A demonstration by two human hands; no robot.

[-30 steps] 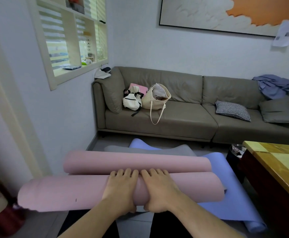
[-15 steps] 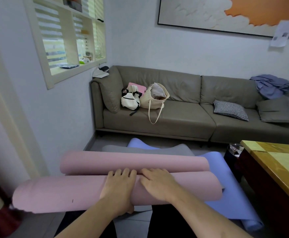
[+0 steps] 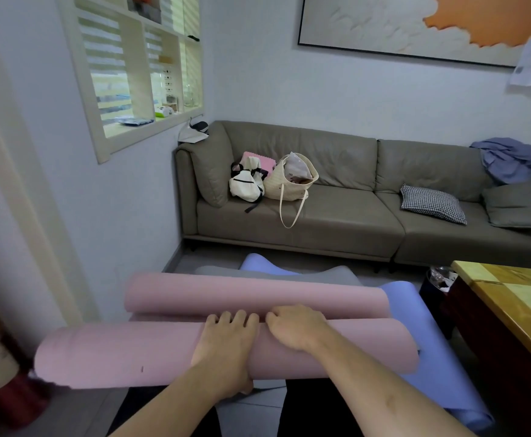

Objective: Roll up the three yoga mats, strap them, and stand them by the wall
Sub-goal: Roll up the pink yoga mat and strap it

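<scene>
Pale walls meet in a corner behind a grey-brown sofa (image 3: 336, 203), which carries a cream tote bag (image 3: 291, 181), a white backpack (image 3: 246, 183), a checked cushion (image 3: 433, 207) and a heap of blue cloth (image 3: 510, 164). Low on the right stands a wooden table (image 3: 516, 298) with a yellow top.

On the floor before the sofa lies the pink yoga mat (image 3: 138, 354), partly rolled: its near end forms a thick roll running left to right across the person's lap, and its far end curls up into a second, thinner fold just behind. Under it lies a blue yoga mat (image 3: 415, 307), spread flat and showing on the right, with a grey yoga mat (image 3: 336, 274) partly visible beyond the pink one.

Both forearms reach forward from the bottom edge. The left hand (image 3: 226, 345) lies palm down over the thick roll, fingers curved over its top and thumb wrapped beneath, gripping it. The right hand (image 3: 299, 329) sits just beside it, knuckles raised, fingers curled over the roll's far side and gripping too.
</scene>
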